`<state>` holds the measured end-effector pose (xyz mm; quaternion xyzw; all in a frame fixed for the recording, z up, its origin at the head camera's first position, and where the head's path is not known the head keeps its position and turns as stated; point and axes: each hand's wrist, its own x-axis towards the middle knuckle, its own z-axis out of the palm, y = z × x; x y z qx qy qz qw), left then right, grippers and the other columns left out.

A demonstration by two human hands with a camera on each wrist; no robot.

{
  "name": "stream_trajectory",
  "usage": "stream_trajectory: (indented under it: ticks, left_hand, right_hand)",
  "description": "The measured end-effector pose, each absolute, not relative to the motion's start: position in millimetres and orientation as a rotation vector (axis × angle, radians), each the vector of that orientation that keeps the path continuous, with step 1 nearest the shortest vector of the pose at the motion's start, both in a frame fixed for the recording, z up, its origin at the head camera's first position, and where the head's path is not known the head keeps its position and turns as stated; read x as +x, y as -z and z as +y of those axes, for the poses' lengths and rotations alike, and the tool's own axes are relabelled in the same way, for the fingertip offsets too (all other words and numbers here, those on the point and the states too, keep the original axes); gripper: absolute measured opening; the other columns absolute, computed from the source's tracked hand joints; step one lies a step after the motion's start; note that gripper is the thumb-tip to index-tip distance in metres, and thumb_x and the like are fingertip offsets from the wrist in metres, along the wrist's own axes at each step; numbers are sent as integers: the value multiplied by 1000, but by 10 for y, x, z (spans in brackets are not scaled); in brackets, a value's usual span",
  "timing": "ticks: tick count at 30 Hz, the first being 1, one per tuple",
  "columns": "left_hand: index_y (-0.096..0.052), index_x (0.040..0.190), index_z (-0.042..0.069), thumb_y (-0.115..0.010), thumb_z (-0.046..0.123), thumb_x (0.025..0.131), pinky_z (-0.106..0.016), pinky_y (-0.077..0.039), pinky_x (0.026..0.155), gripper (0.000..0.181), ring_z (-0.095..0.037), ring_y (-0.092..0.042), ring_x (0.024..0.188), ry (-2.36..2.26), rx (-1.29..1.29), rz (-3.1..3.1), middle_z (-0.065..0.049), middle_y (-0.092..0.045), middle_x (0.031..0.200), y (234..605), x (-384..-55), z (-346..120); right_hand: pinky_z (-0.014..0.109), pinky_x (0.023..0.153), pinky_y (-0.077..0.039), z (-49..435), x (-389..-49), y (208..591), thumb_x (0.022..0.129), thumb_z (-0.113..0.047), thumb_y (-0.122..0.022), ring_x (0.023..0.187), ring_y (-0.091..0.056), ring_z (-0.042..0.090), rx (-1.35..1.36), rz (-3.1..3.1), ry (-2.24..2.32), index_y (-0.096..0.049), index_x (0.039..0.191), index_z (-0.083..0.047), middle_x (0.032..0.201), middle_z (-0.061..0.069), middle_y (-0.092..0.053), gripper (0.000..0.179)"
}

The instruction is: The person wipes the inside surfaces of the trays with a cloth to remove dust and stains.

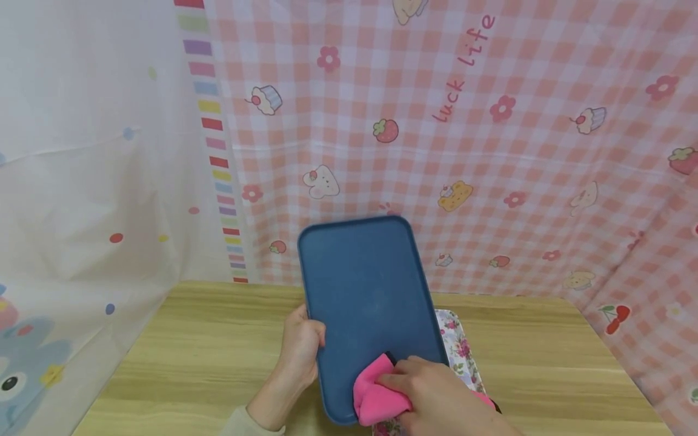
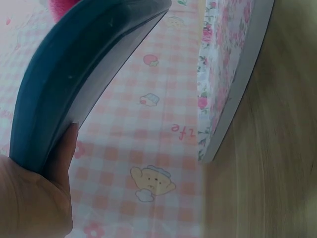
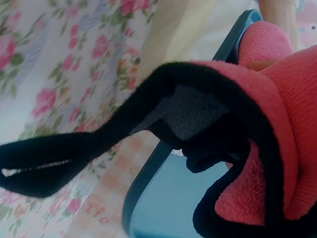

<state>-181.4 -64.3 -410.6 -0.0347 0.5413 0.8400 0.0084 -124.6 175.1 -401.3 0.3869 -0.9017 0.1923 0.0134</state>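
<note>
A blue rectangular tray with a raised rim is held tilted up above the table. My left hand grips its left edge, the thumb over the rim; in the left wrist view the hand wraps the tray's side. My right hand holds a bunched pink cloth with black edging against the tray's lower part. In the right wrist view the cloth hangs in folds, with a black loop dangling from it. Most of the right hand is hidden there.
A white floral-patterned tray lies on the wooden table, partly behind the blue tray. Pink checked cloth hangs at the back and right, and a pale printed sheet hangs on the left.
</note>
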Motion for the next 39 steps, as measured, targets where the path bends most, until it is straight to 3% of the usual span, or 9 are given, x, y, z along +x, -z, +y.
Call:
stream_trajectory:
  ticks: [4,12,21,28,39]
  left_hand:
    - [-60,106,-7,-33,-14,56,-30,-56,64,57,-18,-65,77,-2633,-107,1689,-2,-69,89,4104,-1806,-654]
    - [-61,100,-6,-32,-15,56,-30,-56,65,53,-18,-66,77,-2663,-88,1664,-3,-70,88,4101,-1806,-654]
    - [-61,102,-7,-32,-16,57,-29,-51,59,53,-19,-63,75,-2645,-85,1702,-3,-68,89,4081,-1809,-643]
    - [-61,100,-9,-32,-15,56,-28,-54,62,53,-18,-65,74,-2650,-80,1712,-3,-69,86,4075,-1806,-622]
    - [-62,98,-17,-32,-15,53,-26,-50,60,54,-17,-63,74,-2631,-96,1831,-4,-70,84,4087,-1775,-604]
  right_hand:
    - [16,71,-44,1641,-1236,4004,80,-13,-80,84,-46,-4,1246,-2825,-567,-79,118,-23,94,-13,-64,39]
    - [16,66,-41,1428,-1228,3915,76,-15,-81,80,-45,-3,1271,-2844,-469,-79,120,-24,91,-12,-62,44]
    - [21,63,-41,1231,-1229,3771,77,-13,-77,79,-47,3,1204,-2876,-339,-78,119,-25,94,-9,-64,43]
    - [21,59,-43,1252,-1303,3686,78,-17,-81,79,-49,4,1132,-2855,-316,-78,122,-22,98,-5,-69,44]
    - [22,55,-40,1314,-1516,3577,74,-15,-79,73,-50,8,1030,-2714,-284,-80,118,-19,90,-3,-67,44]
